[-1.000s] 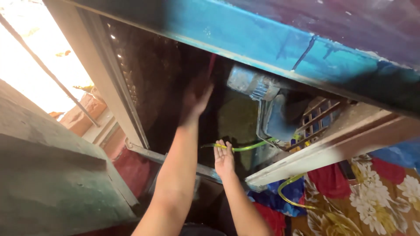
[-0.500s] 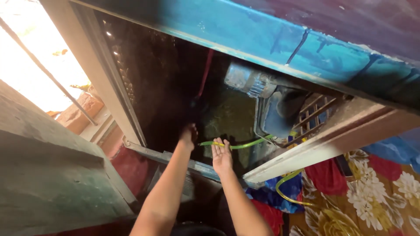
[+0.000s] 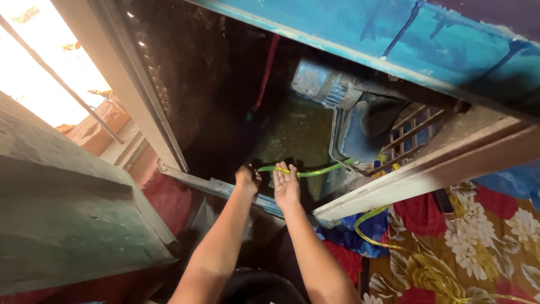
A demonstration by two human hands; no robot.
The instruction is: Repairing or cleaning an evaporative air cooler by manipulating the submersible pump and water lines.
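Both my arms reach into a dark opening framed by pale metal. My left hand (image 3: 246, 179) is closed around the end of a thin green-yellow hose (image 3: 315, 171) at the opening's lower edge. My right hand (image 3: 287, 184) lies right beside it with the palm against the hose and the fingers loosely curled over it. The hose runs rightward toward a grey-blue metal pump housing (image 3: 354, 129) inside the opening. Murky greenish water (image 3: 292, 129) shows below the housing.
A red pipe (image 3: 264, 73) hangs down in the dark interior. A blue painted panel (image 3: 394, 39) spans the top. A pale frame bar (image 3: 140, 90) edges the opening on the left. Floral red and yellow cloth (image 3: 478, 247) and more yellow hose (image 3: 377, 239) lie at lower right. A green ledge (image 3: 67, 208) is left.
My left hand has come down from high inside the dark opening to the hose next to my right hand. The view has shifted slightly closer.
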